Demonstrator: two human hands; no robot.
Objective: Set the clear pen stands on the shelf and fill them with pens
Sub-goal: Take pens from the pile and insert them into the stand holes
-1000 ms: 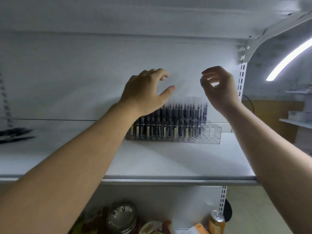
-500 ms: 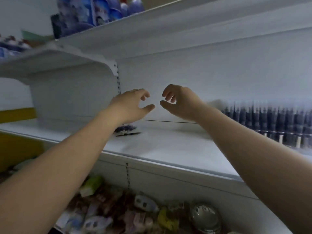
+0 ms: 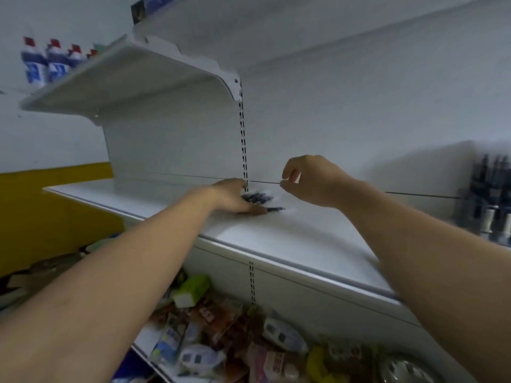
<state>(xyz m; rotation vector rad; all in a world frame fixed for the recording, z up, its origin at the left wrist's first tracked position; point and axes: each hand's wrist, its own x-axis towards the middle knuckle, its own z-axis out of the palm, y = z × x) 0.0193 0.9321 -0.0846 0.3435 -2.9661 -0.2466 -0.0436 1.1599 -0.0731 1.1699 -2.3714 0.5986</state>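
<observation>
A small pile of dark loose pens [image 3: 258, 198] lies on the white shelf [image 3: 290, 236] near the slotted upright. One more pen [image 3: 275, 209] lies just in front of the pile. My left hand [image 3: 233, 197] rests low on the shelf at the left side of the pile, thumb beside the single pen, and I see no pen lifted. My right hand [image 3: 312, 181] hovers above the shelf to the right of the pens, fingers loosely curled and holding nothing. The clear pen stand [image 3: 490, 217], packed with upright dark pens, stands at the far right edge, partly cut off.
An upper shelf [image 3: 116, 78] juts out at the left with blue-and-white bottles [image 3: 45, 63] on top. Below the working shelf sits a lower shelf with several packaged goods [image 3: 221, 341]. A yellow wall band [image 3: 41, 205] runs at the left.
My view and both arms swung left, away from the filled stand. My left hand dropped onto the loose pens; my right hand stayed raised beside it.
</observation>
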